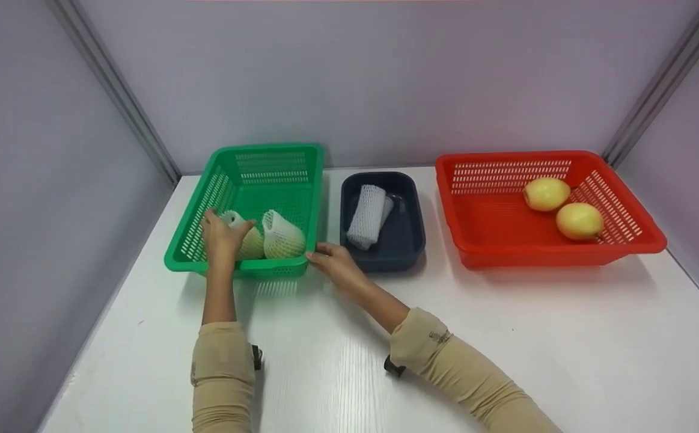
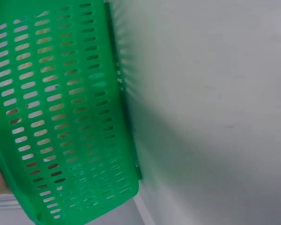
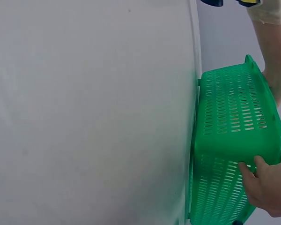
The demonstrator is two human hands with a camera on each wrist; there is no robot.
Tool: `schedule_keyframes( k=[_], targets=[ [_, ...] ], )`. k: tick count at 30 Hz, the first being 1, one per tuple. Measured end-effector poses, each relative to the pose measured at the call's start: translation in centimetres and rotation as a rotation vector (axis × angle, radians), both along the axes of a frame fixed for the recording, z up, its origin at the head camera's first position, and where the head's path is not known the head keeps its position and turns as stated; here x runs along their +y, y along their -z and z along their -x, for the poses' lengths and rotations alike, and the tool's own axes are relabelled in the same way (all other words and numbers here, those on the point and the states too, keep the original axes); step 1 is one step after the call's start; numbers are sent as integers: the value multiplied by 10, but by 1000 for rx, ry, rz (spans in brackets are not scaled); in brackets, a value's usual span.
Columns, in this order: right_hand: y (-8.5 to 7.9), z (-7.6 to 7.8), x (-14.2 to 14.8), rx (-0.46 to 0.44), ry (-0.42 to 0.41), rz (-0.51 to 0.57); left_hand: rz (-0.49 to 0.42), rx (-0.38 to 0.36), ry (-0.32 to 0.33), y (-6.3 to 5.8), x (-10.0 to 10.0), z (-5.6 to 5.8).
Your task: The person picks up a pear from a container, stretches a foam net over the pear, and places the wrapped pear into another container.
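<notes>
In the head view, my left hand (image 1: 223,236) reaches into the green basket (image 1: 274,195), its thumb and fingers around a yellow fruit in a white foam net (image 1: 251,245). Part of that fruit is hidden behind the hand. Beside it lies a second netted fruit (image 1: 284,237), its sleeve's open end pointing up. My right hand (image 1: 340,269) holds the basket's near right corner by the rim. In the right wrist view, the thumb and a finger of the right hand (image 3: 267,185) press the corner's outer wall. The basket's slotted wall (image 2: 61,108) fills much of the left wrist view.
A dark blue tray (image 1: 409,240) with white foam net sleeves (image 1: 368,215) stands right of the green basket. Farther right, a red basket (image 1: 487,225) holds two bare yellow fruits (image 1: 579,221). Grey panels wall in the white table (image 1: 325,373) at the back and sides.
</notes>
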State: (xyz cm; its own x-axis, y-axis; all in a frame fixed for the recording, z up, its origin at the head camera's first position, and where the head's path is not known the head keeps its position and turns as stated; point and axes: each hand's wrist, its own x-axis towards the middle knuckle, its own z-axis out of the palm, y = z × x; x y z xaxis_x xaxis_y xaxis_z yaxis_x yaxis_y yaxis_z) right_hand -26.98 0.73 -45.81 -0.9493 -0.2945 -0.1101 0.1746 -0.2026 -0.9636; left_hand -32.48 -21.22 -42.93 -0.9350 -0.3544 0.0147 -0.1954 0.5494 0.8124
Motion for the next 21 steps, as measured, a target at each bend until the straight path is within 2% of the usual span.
schedule_keyframes(
  k=[5, 10, 13, 15, 18, 21],
  targets=[
    [-7, -5, 8, -39, -20, 4, 22, 167, -61, 5, 1, 0],
    [-17, -12, 31, 4, -22, 22, 58, 338, -124, 6, 7, 0],
    [-25, -15, 52, 29, -16, 42, 68, 446, -140, 2, 14, -3],
    [-31, -16, 71, 66, -11, 30, 69, 508, -132, -2, 22, -7],
    [-42, -15, 102, 140, 27, -43, 34, 586, -80, -9, 42, -14],
    [-53, -12, 130, 245, 134, -138, -24, 647, 7, -16, 70, -23]
  ],
)
